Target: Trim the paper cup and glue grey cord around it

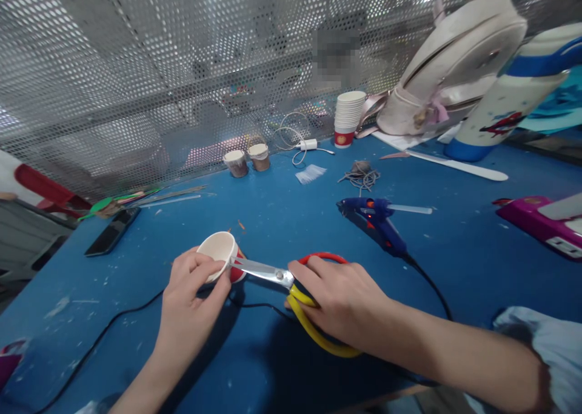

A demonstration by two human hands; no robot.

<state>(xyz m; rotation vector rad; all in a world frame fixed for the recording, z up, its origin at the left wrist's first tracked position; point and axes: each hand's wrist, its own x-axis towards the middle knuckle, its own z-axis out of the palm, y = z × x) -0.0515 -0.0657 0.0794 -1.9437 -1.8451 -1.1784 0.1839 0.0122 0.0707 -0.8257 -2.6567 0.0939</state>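
Note:
A white paper cup (217, 248) with a red band is tilted, its mouth facing up and towards me. My left hand (196, 283) pinches its rim between thumb and fingers. My right hand (339, 296) grips a pair of scissors (264, 271) with red and yellow handles. The blade tips meet the cup's wall at the rim, beside my left fingertips. Whether the blades have cut into the paper I cannot tell. Right of the cup and farther off, a blue hot glue gun (375, 217) lies on the table with a clear glue stick in its back.
Farther back stand two small cups (236, 163), a stack of paper cups (349, 120), grey string (361, 174) and a white cable (307, 145). A phone (113, 231) lies left; a bottle (504, 105) and backpack (450, 68) are right. A black cord (113, 323) crosses the blue table.

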